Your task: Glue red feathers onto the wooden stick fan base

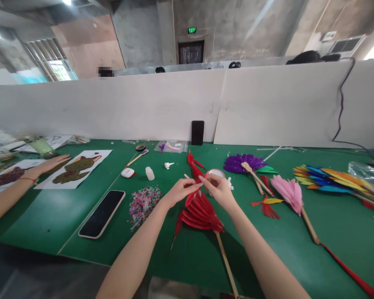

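My left hand (181,189) and my right hand (217,187) meet at the middle of the green table, both pinching a narrow part of a red craft piece (194,167). Its pointed red tip rises beyond my fingers. Just below my hands lies a pleated red fan shape (200,209) on a thin wooden stick (227,263), with a red tassel-like strip hanging at its left. A roll of tape (216,172) sits partly hidden behind my right hand. Whether the upper red piece is joined to the fan cannot be made out.
Left of my hands are a bead pile (145,203), a phone (102,214) and a small white bottle (150,173). Purple (243,162), pink (288,193) and multicoloured (333,179) feather-like crafts lie right. Another person's arm (21,187) rests far left. A white partition (127,108) stands behind.
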Action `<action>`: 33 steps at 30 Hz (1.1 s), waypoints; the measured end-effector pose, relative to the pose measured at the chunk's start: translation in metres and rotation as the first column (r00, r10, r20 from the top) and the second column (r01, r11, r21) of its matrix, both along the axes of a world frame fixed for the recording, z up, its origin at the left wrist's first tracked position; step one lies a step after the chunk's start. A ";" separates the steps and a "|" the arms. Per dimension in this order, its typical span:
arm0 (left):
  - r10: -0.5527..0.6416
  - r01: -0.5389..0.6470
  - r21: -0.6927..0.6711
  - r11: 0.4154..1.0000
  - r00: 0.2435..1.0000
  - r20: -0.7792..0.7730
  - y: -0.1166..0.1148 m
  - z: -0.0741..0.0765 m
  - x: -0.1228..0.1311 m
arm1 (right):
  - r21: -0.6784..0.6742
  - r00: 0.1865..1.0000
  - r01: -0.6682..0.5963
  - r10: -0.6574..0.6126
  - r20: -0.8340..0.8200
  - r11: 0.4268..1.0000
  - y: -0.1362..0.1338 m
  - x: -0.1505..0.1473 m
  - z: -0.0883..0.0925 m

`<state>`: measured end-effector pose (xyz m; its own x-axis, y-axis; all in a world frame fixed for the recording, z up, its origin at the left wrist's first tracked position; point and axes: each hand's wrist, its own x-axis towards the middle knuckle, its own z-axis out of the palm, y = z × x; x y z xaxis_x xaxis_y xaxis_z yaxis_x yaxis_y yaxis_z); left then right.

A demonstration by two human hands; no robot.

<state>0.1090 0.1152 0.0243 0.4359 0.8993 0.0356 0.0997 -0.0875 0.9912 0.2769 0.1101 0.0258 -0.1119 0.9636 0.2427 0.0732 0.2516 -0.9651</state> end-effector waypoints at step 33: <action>-0.209 0.261 0.141 0.955 0.929 -0.306 0.012 0.010 -0.031 | -0.168 0.933 -0.325 0.345 0.105 0.931 -0.006 0.006 -0.004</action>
<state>0.0780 0.1273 0.0347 0.6491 0.7602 0.0271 0.3305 -0.3139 0.8901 0.2830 0.1041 0.0215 -0.4556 0.8878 0.0643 0.1369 0.1412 -0.9805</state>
